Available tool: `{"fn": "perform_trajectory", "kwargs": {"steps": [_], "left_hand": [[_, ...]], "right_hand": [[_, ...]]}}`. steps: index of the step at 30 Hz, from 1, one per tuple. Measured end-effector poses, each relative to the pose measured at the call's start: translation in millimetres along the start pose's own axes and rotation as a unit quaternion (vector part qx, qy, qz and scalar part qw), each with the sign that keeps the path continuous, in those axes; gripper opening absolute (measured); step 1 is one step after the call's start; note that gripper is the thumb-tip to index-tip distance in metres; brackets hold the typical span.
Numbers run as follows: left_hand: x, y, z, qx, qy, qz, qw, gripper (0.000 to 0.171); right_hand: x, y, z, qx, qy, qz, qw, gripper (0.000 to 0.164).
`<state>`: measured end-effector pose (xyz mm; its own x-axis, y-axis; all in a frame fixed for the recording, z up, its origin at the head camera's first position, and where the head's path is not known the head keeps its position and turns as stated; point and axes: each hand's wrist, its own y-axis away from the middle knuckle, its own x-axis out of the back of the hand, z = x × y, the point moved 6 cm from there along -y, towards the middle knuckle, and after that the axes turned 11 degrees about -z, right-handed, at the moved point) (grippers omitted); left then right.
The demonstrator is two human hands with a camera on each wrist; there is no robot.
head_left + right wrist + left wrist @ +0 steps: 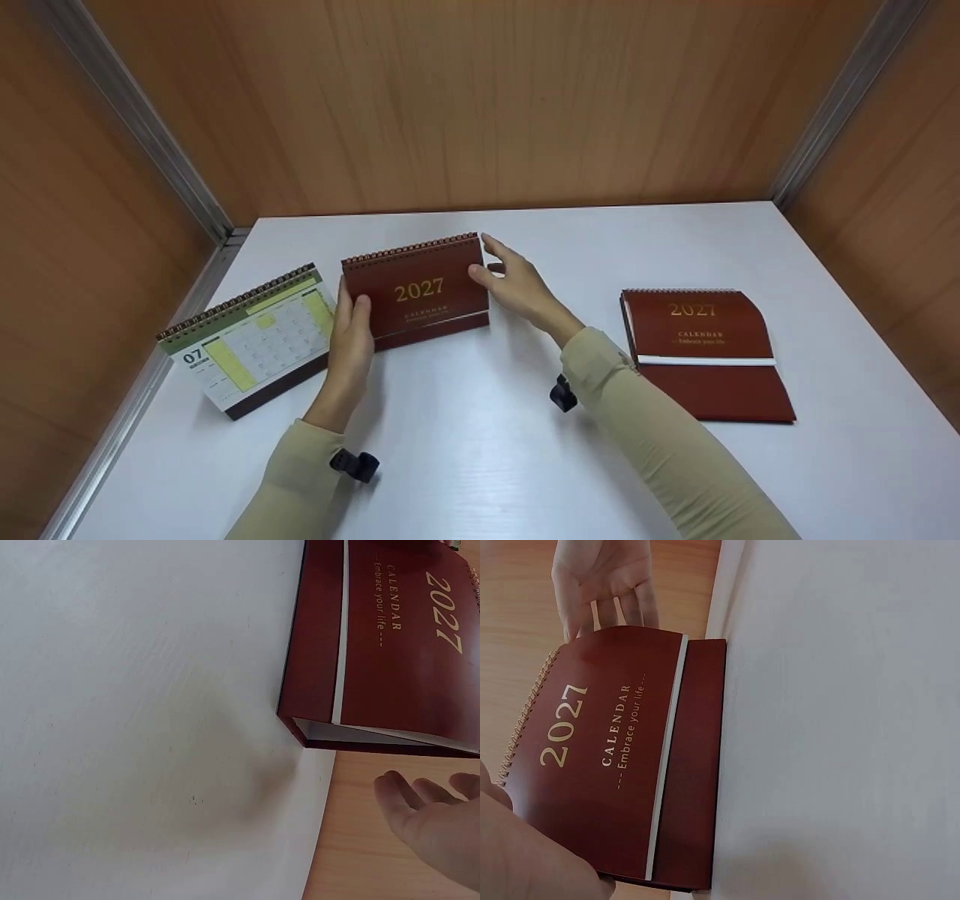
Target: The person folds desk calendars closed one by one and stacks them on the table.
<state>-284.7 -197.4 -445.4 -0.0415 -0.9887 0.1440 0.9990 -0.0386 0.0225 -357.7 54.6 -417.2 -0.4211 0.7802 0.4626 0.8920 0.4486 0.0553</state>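
Observation:
A dark red 2027 desk calendar (420, 289) stands propped near the middle left of the table, its spiral binding along the top. My left hand (351, 337) holds its left edge, thumb over the front cover and fingers along the side; the left wrist view shows this hand (532, 851) at the lower left. At the right edge is my right hand (521, 285), its thumb near the cover. In the right wrist view the fingers of this hand (439, 825) are loosely extended, beside the calendar's open side.
A second desk calendar (262, 337) stands at the left, turned to page 07 with yellow blocks. Another red 2027 calendar (694, 322) rests at the right, beyond my right forearm. Wooden panels (510, 105) enclose the white table (465, 450) at the back and sides.

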Motion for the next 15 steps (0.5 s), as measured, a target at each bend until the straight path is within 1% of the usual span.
{"fn": "perform_trajectory", "kwargs": {"steps": [5, 10, 15], "left_hand": [[0.4, -2.4, -1.6, -0.006, 0.009, -0.001, 0.9999, 0.061], [0.2, -3.0, -3.8, -0.013, 0.004, 0.004, 0.9999, 0.060], [-1.3, -2.0, -7.5, -0.006, -0.001, 0.006, 1.0000, 0.060]], "right_hand": [[-5.9, -1.9, -0.7, 0.011, -0.014, -0.006, 1.000, 0.069], [-11.7, -3.8, 2.2, 0.014, -0.032, -0.011, 0.999, 0.066], [-14.4, -5.0, 3.2, 0.026, -0.039, 0.000, 0.999, 0.061]]}}
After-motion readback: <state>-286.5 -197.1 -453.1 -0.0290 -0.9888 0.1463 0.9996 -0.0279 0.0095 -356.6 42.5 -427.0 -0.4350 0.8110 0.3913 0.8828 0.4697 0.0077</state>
